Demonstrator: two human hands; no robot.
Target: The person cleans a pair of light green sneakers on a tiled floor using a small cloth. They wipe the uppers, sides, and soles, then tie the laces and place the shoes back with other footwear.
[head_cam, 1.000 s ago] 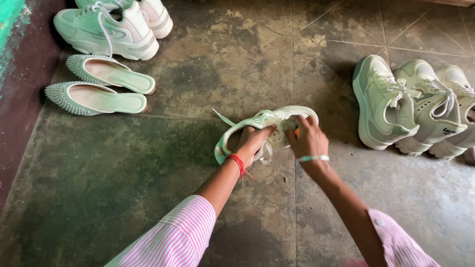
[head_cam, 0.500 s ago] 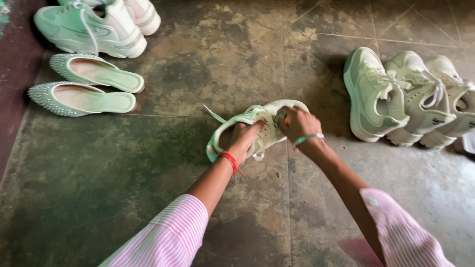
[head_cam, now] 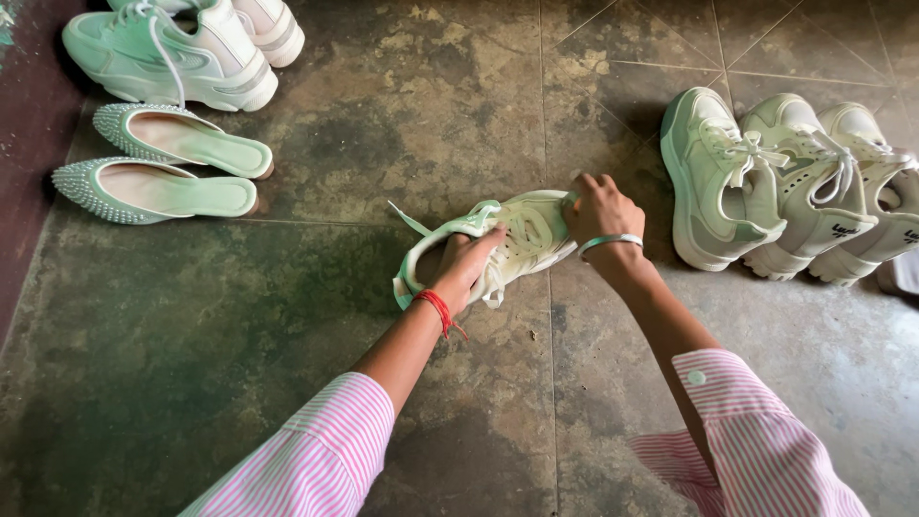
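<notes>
Lacing looked unfinished: the pale green sneaker (head_cam: 498,247) lay mid-floor, loose lace trailing; left hand (head_cam: 469,268) fingers curled inside its opening, right hand (head_cam: 601,213) fingers pinched at its toe.

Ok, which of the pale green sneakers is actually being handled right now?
The sneaker in the middle of the floor: the left hand and right hand both hold it. The row of three sneakers at right and the sneakers top left lie untouched.

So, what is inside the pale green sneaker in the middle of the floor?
The left hand reaches into the opening of the pale green lace-up sneaker; its fingers rest at the tongue. The hand covers the inside, so the insole cannot be seen.
</notes>
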